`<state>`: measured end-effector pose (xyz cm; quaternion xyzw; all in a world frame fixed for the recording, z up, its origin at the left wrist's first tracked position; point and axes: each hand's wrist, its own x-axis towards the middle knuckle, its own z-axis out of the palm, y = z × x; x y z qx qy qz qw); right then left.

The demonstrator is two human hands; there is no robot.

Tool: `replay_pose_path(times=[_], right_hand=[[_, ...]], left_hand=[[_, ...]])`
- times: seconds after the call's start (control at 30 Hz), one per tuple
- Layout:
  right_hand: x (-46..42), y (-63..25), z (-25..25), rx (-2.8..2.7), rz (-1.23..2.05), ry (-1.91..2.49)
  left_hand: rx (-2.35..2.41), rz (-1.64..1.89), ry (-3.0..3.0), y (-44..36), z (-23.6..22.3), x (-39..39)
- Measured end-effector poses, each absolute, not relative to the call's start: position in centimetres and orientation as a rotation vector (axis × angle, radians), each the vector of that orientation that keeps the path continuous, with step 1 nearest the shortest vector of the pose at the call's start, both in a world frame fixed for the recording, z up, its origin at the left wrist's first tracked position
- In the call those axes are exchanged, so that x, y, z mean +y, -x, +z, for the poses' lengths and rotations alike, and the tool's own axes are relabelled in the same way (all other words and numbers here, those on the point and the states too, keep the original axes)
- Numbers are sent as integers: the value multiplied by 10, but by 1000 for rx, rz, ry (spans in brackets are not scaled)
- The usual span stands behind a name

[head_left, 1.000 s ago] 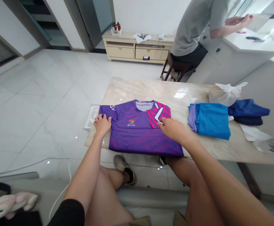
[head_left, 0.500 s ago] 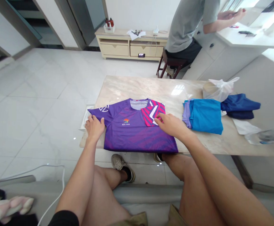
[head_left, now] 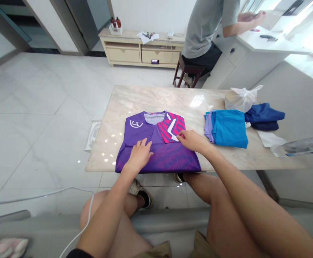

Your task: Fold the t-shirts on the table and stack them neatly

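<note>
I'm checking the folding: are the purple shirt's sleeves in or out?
Folded in: both sleeves lie on the purple shirt, flanking its neckline.

The shirt (head_left: 167, 156) is smooth cloth, the tabletop (head_left: 156, 96) glossy and marble-like, the bag (head_left: 239, 101) thin, crinkled plastic.

Purple shirt (head_left: 162, 149) lies face-up on the table (head_left: 178, 98); both sleeves folded inward (one pink-striped).

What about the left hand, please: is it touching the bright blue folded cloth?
No, the left hand is over the purple shirt, while the bright blue folded cloth lies beyond the right hand.
</note>
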<state>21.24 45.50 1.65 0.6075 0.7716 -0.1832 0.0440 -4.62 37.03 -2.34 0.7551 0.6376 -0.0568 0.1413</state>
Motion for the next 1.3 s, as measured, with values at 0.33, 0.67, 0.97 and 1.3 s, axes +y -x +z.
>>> replay_pose_path(times=[0.33,0.67,0.97,1.3], right_hand=[[513,-105,-55,2456,-621,-1990],[534,-73,-84,2400,-509,-2128],[559,-99,-58,2281,-776,-2297],[535,-149,-50,2497,-447,-1681]], left_hand=[[1797,-228,-2085,60,-11,368],[1956,-39,-2074,89,-28,375],[1916,7,-2123,87,-29,377],[1893,-163,-1995,94,-59,379]])
